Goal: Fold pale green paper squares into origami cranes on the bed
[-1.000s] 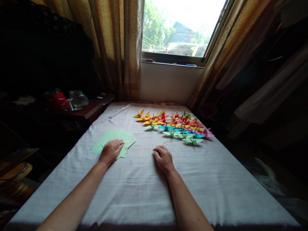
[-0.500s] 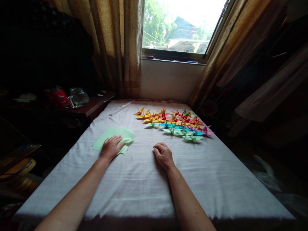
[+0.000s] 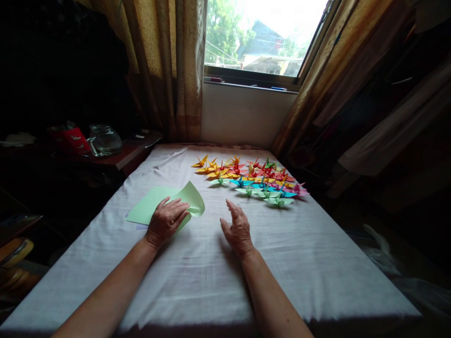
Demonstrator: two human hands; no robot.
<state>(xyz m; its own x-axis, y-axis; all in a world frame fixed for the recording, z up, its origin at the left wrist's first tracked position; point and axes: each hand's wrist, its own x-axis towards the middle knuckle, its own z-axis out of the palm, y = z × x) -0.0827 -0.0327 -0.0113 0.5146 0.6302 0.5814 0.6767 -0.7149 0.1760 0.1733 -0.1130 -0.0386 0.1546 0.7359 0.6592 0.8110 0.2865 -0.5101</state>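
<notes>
Green paper sheet (image 3: 192,199) being lifted off small stack (image 3: 148,211) at table's left by left hand (image 3: 165,221), fingers pinching curled edge. Right hand (image 3: 237,228) being held open, empty, just beside. Risk: second sheet being dragged along, or crease being pressed in by tight pinch.

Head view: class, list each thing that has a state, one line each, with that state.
Green paper sheets: stacked, top sheet's corner curled up.
Left hand: on the sheets, lifting that corner.
Right hand: open, empty, raised off the cloth.
Paper cranes: folded, set in rows.
Glass jar: upright.
</notes>
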